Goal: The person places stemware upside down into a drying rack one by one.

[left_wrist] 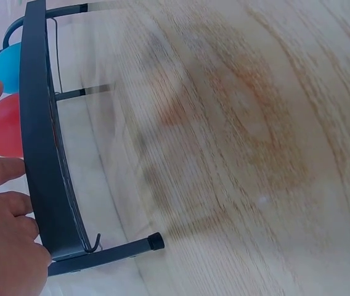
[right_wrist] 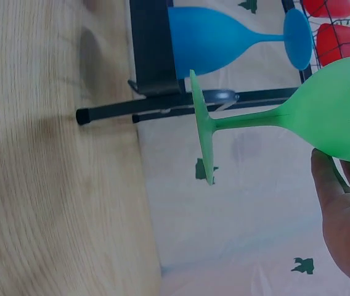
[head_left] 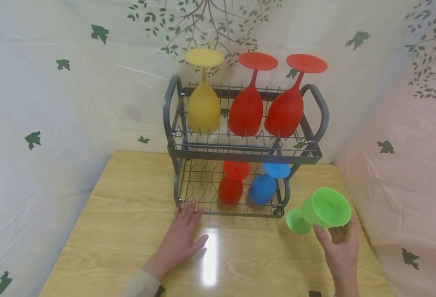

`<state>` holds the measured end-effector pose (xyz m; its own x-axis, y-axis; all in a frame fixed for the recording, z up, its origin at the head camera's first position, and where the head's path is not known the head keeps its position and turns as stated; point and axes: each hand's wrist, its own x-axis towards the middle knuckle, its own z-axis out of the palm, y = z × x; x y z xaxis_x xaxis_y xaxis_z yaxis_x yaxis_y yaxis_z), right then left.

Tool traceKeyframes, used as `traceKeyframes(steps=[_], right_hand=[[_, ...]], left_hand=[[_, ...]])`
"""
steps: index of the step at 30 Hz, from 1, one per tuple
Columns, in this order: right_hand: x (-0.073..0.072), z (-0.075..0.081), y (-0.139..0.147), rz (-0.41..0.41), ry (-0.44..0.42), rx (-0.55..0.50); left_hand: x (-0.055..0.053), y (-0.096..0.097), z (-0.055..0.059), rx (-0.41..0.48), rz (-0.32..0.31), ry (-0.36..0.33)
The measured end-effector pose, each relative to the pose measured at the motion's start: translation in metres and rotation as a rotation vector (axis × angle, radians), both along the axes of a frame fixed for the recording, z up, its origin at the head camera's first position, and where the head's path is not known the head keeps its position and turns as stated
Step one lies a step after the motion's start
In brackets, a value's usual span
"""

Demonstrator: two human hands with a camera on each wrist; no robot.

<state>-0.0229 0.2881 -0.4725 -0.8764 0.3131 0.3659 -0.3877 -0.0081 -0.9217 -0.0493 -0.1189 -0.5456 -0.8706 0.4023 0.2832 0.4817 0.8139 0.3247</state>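
My right hand [head_left: 342,255] grips a green plastic goblet [head_left: 310,212] by its bowl, right of the rack; its mouth tilts up toward me and its foot points left. In the right wrist view the foot and stem of the goblet [right_wrist: 246,121] stick out free of the fingers. My left hand [head_left: 178,239] has its fingers stretched out, the tips at the front left edge of the dark two-tier dish rack [head_left: 240,156]. Upside down on the lower tier are a red goblet [head_left: 230,190] and a blue goblet [head_left: 263,189].
Upside down on the upper tier stand a yellow goblet [head_left: 204,109] and two red goblets, one in the middle [head_left: 245,113] and one leaning at the right [head_left: 285,113]. The rack stands on a wooden table [head_left: 128,198] against leaf-patterned sheeting [head_left: 136,74].
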Motion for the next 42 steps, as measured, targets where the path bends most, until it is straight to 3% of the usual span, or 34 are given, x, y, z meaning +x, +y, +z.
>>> traceKeyframes(steps=[6, 13, 25, 32, 37, 39, 42], right_hand=[[0.001, 0.0, -0.008, 0.056, 0.03, 0.046], [0.004, 0.0, -0.024, 0.076, -0.023, 0.12], [0.0, 0.001, -0.053, 0.156, -0.01, 0.233], [-0.008, 0.001, -0.07, 0.226, -0.033, 0.42], [-0.013, 0.002, -0.084, 0.293, -0.004, 0.42], [-0.016, 0.003, -0.09, 0.32, 0.009, 0.418], [-0.019, 0.004, -0.097, 0.342, 0.026, 0.441]], left_hand=[[0.0, 0.0, 0.002, -0.005, 0.003, -0.01], [0.001, 0.001, 0.003, 0.013, 0.012, -0.012], [0.002, 0.001, 0.008, 0.027, -0.008, 0.051], [0.001, 0.002, 0.016, 0.096, -0.045, 0.199], [0.0, 0.002, 0.023, 0.198, -0.067, 0.286], [0.001, 0.003, 0.027, 0.247, -0.061, 0.254], [0.005, 0.004, 0.035, 0.356, -0.031, 0.125]])
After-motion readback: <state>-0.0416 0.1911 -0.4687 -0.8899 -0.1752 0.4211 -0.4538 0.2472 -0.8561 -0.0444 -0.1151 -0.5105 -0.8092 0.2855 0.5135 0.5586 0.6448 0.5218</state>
